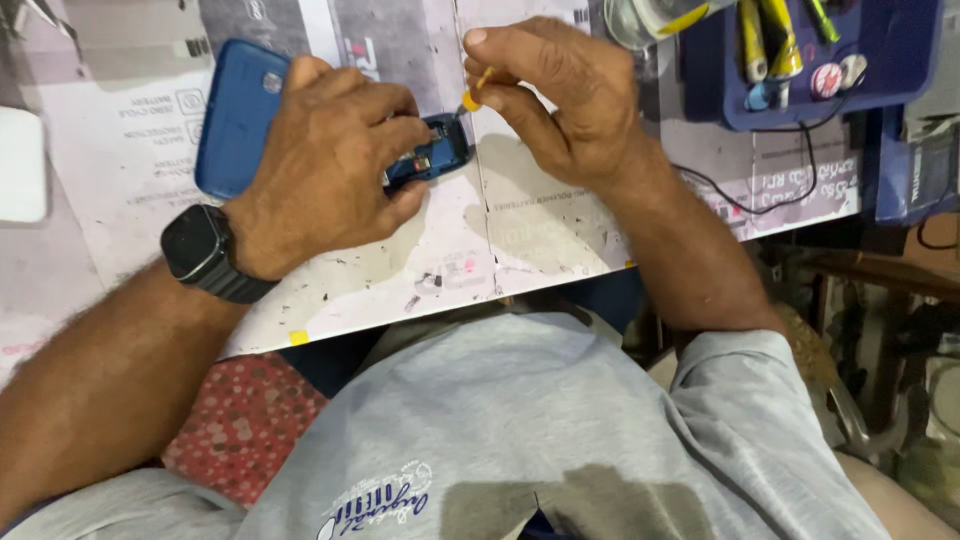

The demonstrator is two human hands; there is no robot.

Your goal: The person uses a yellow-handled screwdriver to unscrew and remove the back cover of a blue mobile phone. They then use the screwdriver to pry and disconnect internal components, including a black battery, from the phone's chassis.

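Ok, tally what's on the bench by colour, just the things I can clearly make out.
Blue: 3 – flat blue phone case, small opened blue phone under the left hand, blue plastic tray
Yellow: 3 – thin yellow-handled screwdriver in the right hand, two yellow tools in the tray
Black: 1 – wristwatch
Total: 7

Blue mobile phone (240,110), back facing up, lying slantwise on the paper-covered bench (400,280); its lower end, toward 3 o'clock, is opened, exposing internal parts. Small yellow-handled screwdriver (474,92), tilted, its tip at the exposed end.
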